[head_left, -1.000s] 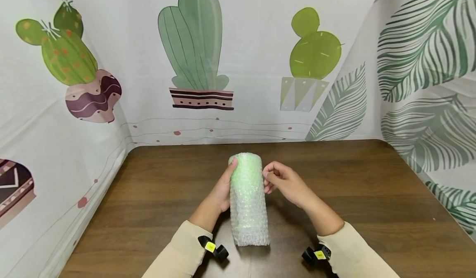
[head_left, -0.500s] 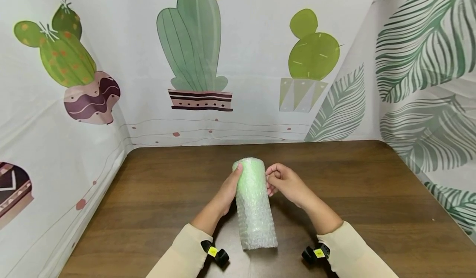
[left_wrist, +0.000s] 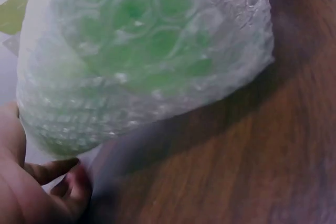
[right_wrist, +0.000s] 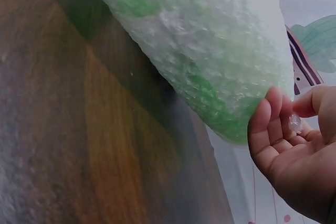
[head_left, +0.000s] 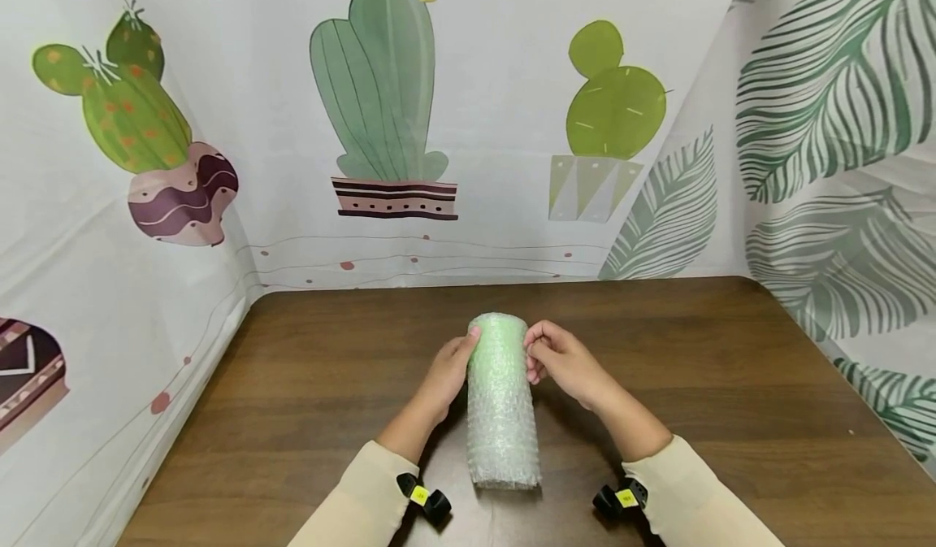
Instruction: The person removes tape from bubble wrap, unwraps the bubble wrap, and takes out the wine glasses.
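A tall roll of bubble wrap, with something green showing through the layers, stands a little tilted above the table in the head view. On its upper left side my left hand grips it, thumb along the near face and fingers behind. The left wrist view shows the green through large bubbles of the wrap. Against the upper right side, my right hand has curled fingers. In the right wrist view a small clear bit of plastic is pinched by its thumb; whether it joins the wrap is hidden.
The brown wooden table extends around both arms. A white cloth with printed cacti hangs behind and at the left, and a leaf-printed cloth hangs at the right. Each wrist wears a black camera strap.
The bubble wrap roll and my left hand have moved right, towards my right hand. The roll's base swung right, then slightly back left. My right hand has barely shifted.
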`<state>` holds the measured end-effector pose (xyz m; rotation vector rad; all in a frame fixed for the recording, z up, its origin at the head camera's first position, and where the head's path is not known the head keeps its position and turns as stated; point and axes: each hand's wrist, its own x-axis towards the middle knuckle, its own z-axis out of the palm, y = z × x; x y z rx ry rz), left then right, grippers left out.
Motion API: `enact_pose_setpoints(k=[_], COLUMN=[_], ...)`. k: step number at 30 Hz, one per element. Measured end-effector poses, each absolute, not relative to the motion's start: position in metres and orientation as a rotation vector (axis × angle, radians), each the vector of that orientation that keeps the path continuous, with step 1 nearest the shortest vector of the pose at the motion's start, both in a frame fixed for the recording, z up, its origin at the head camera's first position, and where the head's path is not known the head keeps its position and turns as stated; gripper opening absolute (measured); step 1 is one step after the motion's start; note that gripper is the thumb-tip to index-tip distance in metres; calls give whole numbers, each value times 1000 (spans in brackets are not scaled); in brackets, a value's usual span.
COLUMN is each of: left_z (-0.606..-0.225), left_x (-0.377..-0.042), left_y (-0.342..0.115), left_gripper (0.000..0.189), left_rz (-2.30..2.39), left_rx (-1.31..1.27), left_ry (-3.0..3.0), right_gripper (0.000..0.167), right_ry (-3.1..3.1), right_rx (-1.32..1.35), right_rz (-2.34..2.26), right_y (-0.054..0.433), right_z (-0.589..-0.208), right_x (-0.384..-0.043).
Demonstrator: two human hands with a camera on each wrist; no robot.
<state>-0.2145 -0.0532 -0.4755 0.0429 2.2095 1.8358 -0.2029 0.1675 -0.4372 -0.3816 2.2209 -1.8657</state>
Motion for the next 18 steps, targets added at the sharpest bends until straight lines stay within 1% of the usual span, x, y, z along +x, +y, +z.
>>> enact_pose_setpoints(k=[3,6,14,16,18], left_z=[-477,-478,-477,-476,-474], left_x=[-214,-215,-217,-216,-216], left_y=[-53,-53,-50,-50,-50], left_gripper=[85,78,46,44,49], left_rz=[1831,1844,1947,1971,1960], left_rx=[79,72,13,10,0], left_ry=[2256,2274,2320,2325,2332], right_gripper=[12,12,13,14,14], right_ry=[2237,2237,2232,2234,2232], right_rx=[-378,-372,-330,-344,-365], right_rz=[-1891,-1908,-1963,-1966,-1961], right_y=[166,165,163,162,160], right_z=[-439,-441,-448,-449,-450], right_x=[-203,-204,-203,-202,-202])
